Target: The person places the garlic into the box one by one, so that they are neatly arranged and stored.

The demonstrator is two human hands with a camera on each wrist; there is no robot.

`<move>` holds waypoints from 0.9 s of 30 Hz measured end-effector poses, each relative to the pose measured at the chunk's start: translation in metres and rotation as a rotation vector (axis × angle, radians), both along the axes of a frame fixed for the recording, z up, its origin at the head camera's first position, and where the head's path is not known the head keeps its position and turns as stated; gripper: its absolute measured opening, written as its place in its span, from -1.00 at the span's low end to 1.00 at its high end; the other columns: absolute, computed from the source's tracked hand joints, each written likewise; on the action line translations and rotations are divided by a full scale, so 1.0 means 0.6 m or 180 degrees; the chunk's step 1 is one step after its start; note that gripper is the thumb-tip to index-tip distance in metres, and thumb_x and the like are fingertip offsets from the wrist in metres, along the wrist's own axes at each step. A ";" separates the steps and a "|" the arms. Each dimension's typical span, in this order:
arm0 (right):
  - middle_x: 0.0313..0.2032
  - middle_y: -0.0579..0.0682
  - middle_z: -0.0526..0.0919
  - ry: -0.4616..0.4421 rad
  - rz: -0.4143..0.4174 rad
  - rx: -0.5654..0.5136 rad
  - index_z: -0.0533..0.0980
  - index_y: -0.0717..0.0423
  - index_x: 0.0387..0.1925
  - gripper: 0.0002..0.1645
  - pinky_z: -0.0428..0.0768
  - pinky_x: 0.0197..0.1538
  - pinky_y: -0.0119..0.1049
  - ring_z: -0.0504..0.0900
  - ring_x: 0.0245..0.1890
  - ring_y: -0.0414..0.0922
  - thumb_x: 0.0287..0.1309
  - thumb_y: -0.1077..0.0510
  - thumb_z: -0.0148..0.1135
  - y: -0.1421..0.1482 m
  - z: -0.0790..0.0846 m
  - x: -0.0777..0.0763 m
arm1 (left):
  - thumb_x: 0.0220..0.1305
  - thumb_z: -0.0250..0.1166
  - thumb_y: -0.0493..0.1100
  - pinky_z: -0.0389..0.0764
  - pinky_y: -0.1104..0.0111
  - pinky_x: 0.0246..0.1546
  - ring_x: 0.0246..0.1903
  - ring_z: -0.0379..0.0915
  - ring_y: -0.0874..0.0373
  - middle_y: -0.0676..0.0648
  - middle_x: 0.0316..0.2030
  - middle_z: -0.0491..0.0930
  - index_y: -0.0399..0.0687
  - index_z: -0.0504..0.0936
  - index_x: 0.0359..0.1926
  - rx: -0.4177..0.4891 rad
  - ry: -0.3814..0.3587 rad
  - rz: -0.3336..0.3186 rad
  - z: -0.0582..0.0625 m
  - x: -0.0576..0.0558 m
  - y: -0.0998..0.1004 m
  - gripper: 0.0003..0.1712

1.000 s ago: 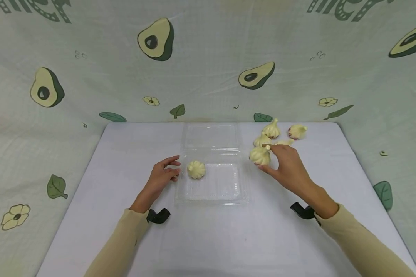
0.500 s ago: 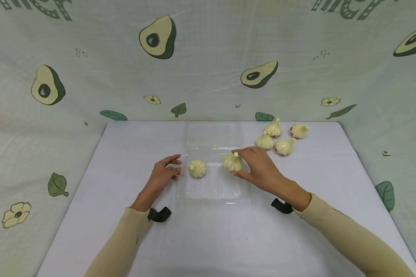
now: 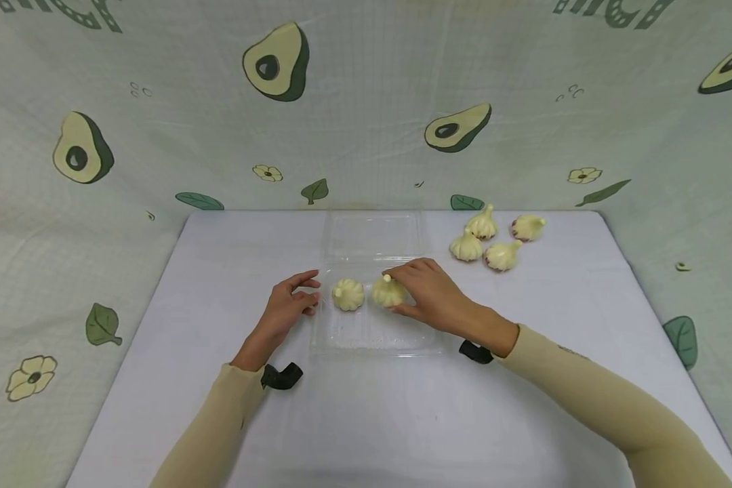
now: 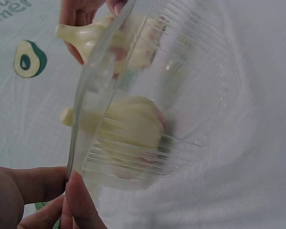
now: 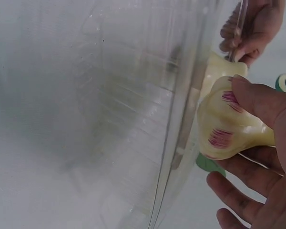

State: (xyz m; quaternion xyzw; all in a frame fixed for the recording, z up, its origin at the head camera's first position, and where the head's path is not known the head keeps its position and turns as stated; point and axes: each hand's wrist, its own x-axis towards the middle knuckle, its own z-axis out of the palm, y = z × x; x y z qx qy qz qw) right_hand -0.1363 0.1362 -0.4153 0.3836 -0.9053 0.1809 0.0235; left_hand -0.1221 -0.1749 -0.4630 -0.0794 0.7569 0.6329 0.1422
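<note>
My right hand [image 3: 430, 293] holds a garlic bulb [image 3: 388, 291] between thumb and fingers, over the clear plastic clamshell box [image 3: 375, 344]. Purple streaks mark the underside of this held bulb [image 5: 221, 129] in the right wrist view. Another garlic bulb [image 3: 348, 295] sits in the left part of the box, just left of the held one. At the box's left rim, my left hand [image 3: 288, 306] pinches the plastic edge [image 4: 72, 157] between thumb and fingers, as the left wrist view shows. The bulb inside appears through the ribbed clear wall there.
Several garlic bulbs [image 3: 466, 245] lie in a group at the back right of the white table [image 3: 524, 393]. The box's lid [image 3: 375, 234] lies opened back toward the far edge. A printed cloth [image 3: 354, 102] with avocados hangs behind the table.
My right hand has carried a garlic bulb leftward from beside the group to above the box, near the bulb inside. My left hand stays at the box's left edge.
</note>
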 end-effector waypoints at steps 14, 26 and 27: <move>0.16 0.07 0.72 0.0083 0.0294 0.0437 0.57 0.17 0.26 -0.29 0.41 0.43 0.06 0.59 0.24 0.11 0.17 -0.02 0.62 -0.023 -0.011 -0.020 | 0.51 0.24 -0.40 0.64 0.48 -0.32 -0.29 0.58 0.24 -0.31 0.23 0.48 -0.19 0.41 0.53 -0.0012 -0.0020 0.0028 0.003 0.000 0.002 -0.37; 0.10 0.06 0.74 0.0224 0.0396 0.0610 0.59 0.17 0.21 -0.31 0.48 0.38 0.02 0.62 0.17 0.09 0.10 0.03 0.67 -0.034 -0.029 -0.032 | 0.51 0.25 -0.39 0.64 0.47 -0.32 -0.26 0.59 0.24 -0.31 0.25 0.47 -0.19 0.40 0.54 -0.0040 -0.0053 0.0023 0.001 0.000 0.002 -0.36; 0.09 0.05 0.75 0.0254 0.0413 0.0610 0.59 0.16 0.20 -0.31 0.48 0.37 0.02 0.62 0.16 0.09 0.09 0.05 0.67 -0.034 -0.032 -0.033 | 0.50 0.25 -0.40 0.64 0.47 -0.32 -0.27 0.59 0.24 -0.30 0.25 0.47 -0.18 0.40 0.54 -0.0041 -0.0057 0.0027 0.000 0.000 0.002 -0.36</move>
